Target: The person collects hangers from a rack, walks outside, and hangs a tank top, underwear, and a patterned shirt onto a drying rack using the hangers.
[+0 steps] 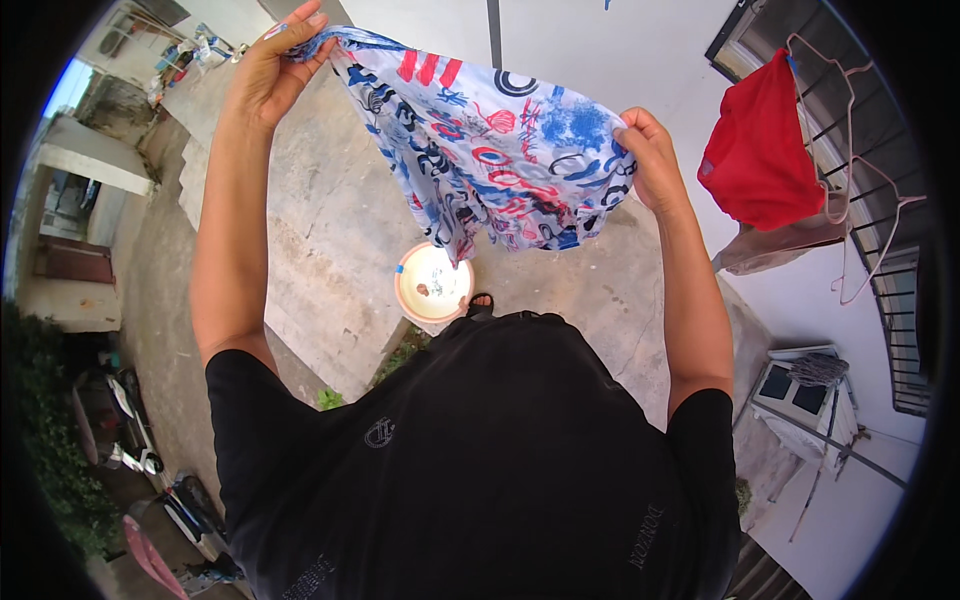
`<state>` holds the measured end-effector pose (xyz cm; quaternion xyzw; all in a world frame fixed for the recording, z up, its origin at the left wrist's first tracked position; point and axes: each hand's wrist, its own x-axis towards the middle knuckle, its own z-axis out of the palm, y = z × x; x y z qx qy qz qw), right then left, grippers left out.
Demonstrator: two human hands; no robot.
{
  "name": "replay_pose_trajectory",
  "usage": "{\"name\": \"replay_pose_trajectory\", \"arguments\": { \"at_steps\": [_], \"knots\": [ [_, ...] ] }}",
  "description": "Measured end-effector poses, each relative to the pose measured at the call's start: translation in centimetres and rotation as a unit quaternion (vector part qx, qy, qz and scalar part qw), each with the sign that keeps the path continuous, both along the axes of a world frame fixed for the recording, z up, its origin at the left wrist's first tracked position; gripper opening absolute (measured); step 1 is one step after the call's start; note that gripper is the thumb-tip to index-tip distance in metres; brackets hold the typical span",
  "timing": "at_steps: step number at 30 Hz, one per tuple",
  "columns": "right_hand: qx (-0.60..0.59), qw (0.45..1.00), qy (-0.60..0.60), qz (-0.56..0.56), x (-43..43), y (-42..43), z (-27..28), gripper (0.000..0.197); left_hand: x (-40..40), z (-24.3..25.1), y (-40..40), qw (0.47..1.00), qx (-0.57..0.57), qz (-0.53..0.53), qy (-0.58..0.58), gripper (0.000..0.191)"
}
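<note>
A thin printed cloth garment [495, 150], white with blue, red and black patterns, is spread in the air between my two raised hands. My left hand [289, 64] grips its gathered upper corner at the top left. On the other side, my right hand [651, 154] pinches the garment's edge between thumb and fingers. The lower folds hang loose, and their tip overlaps the rim of a round cream basin [409, 296] on the ground in this view. Whether cloth and basin touch cannot be told.
At right, a red garment [761, 150] hangs by a barred window, beside pink wire hangers [851, 142]. Below them an outdoor air-conditioner unit [806, 409] with a grey mop head [819, 369] on top stands by the white wall. Parked scooters [135, 427] are at lower left.
</note>
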<state>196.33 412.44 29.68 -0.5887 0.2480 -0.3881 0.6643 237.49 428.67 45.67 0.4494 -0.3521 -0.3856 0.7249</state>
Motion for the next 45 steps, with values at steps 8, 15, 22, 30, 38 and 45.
{"name": "replay_pose_trajectory", "arguments": {
  "at_steps": [8,15,22,30,38,45],
  "knots": [
    [-0.144,0.987,-0.001,-0.074,-4.5,-2.9,11.5,0.012,-2.2,-3.7,1.5,0.945,0.155,-0.066,-0.279,0.044],
    [-0.351,0.889,0.260,-0.139,-5.9,-3.2,14.0,0.024,-2.2,-4.8,0.0,0.844,0.262,0.029,-0.467,0.039],
    [-0.499,0.703,0.423,-0.278,-7.1,-3.4,12.0,0.033,-0.8,-4.8,-2.3,0.746,0.087,0.216,-0.624,0.041],
    [-0.292,0.899,0.311,-0.100,-6.7,-4.3,11.1,0.024,-0.9,-3.9,-2.4,0.922,0.089,0.117,-0.357,0.030],
    [-0.181,0.940,0.157,-0.244,-7.9,-6.1,6.6,0.009,-3.1,-2.2,0.3,0.955,0.122,-0.121,-0.242,0.024],
    [-0.066,0.941,0.046,-0.329,-8.7,-8.0,4.1,0.007,-3.9,-3.0,1.1,0.933,0.060,-0.175,-0.308,0.026]
  ]
}}
